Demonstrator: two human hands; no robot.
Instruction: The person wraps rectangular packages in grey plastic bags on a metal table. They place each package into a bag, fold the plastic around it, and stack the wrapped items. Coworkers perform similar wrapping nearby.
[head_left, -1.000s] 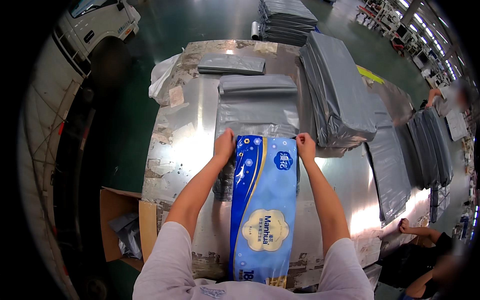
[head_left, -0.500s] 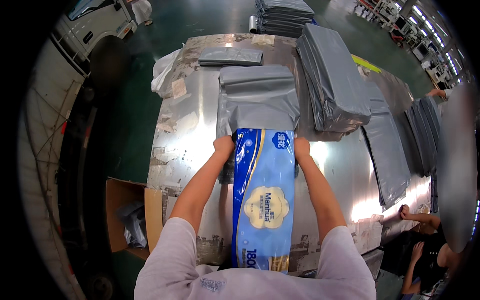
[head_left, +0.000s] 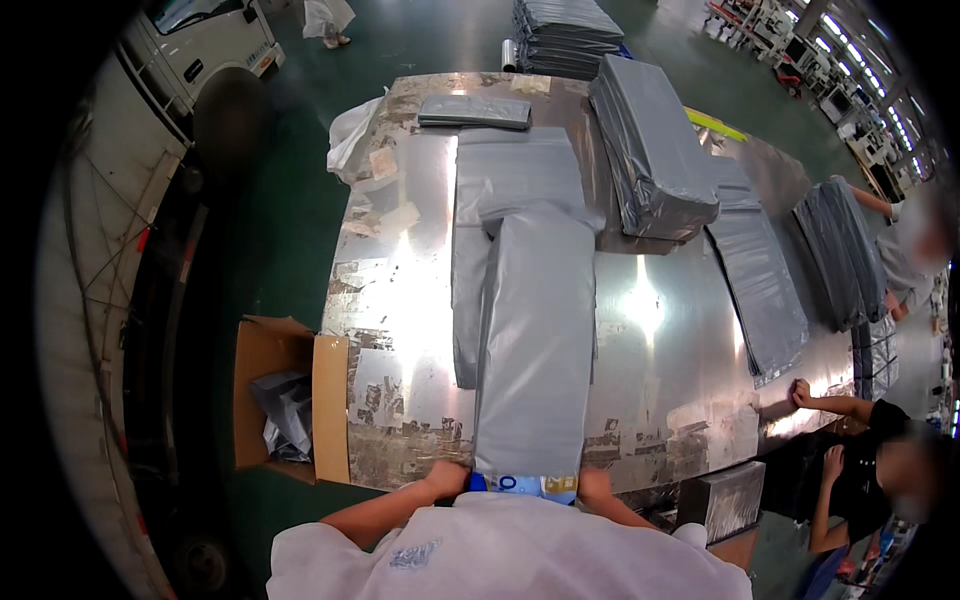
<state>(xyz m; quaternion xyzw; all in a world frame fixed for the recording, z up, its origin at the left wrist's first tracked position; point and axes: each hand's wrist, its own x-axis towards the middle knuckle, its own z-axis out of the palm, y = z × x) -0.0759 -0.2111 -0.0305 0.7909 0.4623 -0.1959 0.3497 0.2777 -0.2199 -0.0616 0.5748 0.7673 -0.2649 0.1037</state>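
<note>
A long blue plastic-wrapped pack (head_left: 526,484) lies lengthwise before me, nearly all inside a grey plastic bag (head_left: 538,330). Only its blue and gold near end shows, close against my shirt. My left hand (head_left: 448,477) is closed at the left edge of the bag's mouth, and my right hand (head_left: 594,484) is closed at the right edge. The fingertips of both are partly hidden. Under the filled bag lie more flat grey bags (head_left: 472,300), spread on the metal table (head_left: 400,400).
Beyond lies a folded grey bag (head_left: 475,112). A tall stack of grey bags (head_left: 655,150) stands to the right, with flat bags (head_left: 755,280) beside it. An open cardboard box (head_left: 330,410) is at the left. Two people (head_left: 850,470) are at the right, one touching the table.
Both hands have come back toward my body, drawing the grey bag over the blue pack. The pack, mostly bare before, is now covered except at its near end.
</note>
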